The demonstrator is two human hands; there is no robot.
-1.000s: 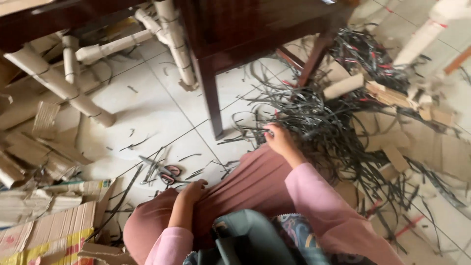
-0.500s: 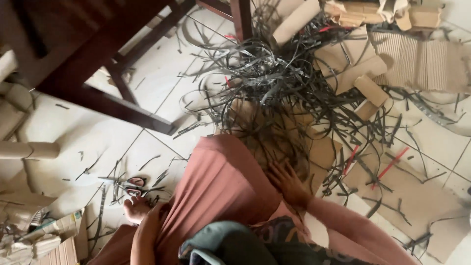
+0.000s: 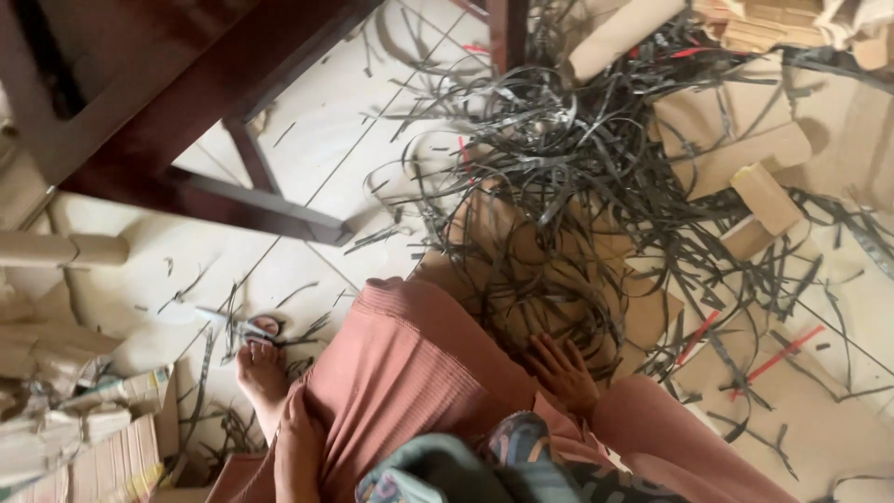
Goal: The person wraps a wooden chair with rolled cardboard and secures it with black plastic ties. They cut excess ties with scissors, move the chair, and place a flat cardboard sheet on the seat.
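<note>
Right hand [image 3: 563,373] open, flat on cardboard [image 3: 652,317] at lower centre, reaching into black strips [image 3: 559,158] — next needs a pinch. Left hand [image 3: 298,438] resting on knee, empty.

Single view, head-worn camera, looking steeply down past own lap to floor. Frame tilted: tile lines run diagonally. Near: pink skirt [image 3: 410,391] fills bottom centre, right hand [image 3: 563,373] and left hand [image 3: 300,447] close to lens at lower edge. Mid-distance: tangle of dark strips [image 3: 559,177] on cardboard, centre to right. Farther, upper left: dark wooden table legs [image 3: 214,200] over tiled floor [image 3: 307,140]. No second view, no overlap.
</note>
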